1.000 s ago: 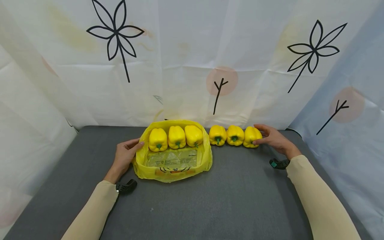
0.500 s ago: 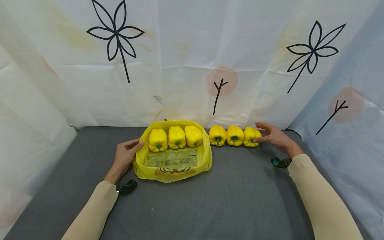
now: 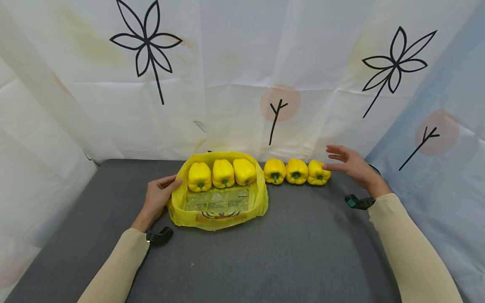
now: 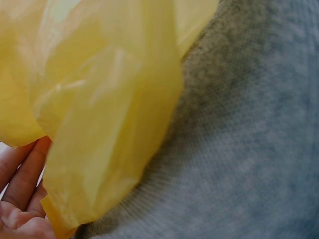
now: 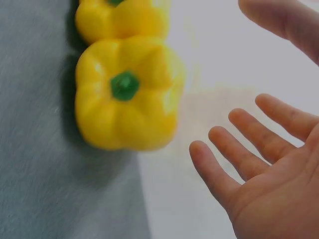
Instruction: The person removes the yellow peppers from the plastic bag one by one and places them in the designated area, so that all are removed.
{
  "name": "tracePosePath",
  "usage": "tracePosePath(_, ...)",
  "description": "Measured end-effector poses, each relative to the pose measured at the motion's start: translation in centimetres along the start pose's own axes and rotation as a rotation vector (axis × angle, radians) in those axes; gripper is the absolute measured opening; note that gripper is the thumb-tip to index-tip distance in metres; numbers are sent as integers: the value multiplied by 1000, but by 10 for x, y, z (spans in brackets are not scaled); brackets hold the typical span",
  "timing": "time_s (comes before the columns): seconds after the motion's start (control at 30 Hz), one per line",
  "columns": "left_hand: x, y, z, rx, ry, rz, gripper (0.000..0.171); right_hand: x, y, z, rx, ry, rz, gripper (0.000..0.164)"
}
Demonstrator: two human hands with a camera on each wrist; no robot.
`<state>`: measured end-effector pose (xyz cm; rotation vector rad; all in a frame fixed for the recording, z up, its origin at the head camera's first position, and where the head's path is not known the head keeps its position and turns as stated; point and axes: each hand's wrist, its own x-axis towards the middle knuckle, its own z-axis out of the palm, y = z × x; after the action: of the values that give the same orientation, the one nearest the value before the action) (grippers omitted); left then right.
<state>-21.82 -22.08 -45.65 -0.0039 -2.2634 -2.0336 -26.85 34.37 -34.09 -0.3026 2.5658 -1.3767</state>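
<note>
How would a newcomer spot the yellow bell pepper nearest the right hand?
On the dark grey table, right of the yellow plastic bag, three yellow bell peppers line up. It's the rightmost pepper, with the bare right hand, not another pepper, to its right.

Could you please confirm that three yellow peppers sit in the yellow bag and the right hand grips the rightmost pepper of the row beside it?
Not quite: the right hand holds nothing, its fingers spread clear of the rightmost pepper, as the right wrist view shows. The rest stands.
</note>
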Motion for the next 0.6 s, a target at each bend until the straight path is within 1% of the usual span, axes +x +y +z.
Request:
tracePosePath(0.1,-1,2,0,3,3,0,50,-1,-10,4,-7,20,-25,85)
tracePosePath(0.27,0,2,0,7,4,2,50,2,-24,17,-7,25,-104,81)
tracePosePath(0.43,0,1,-1,4,1,8,52,8,-40,37,23,15,-165,77)
tracePosePath(0.6,1,-1,-1,6,1,12,52,19,-53,62,58,-6,-222,72)
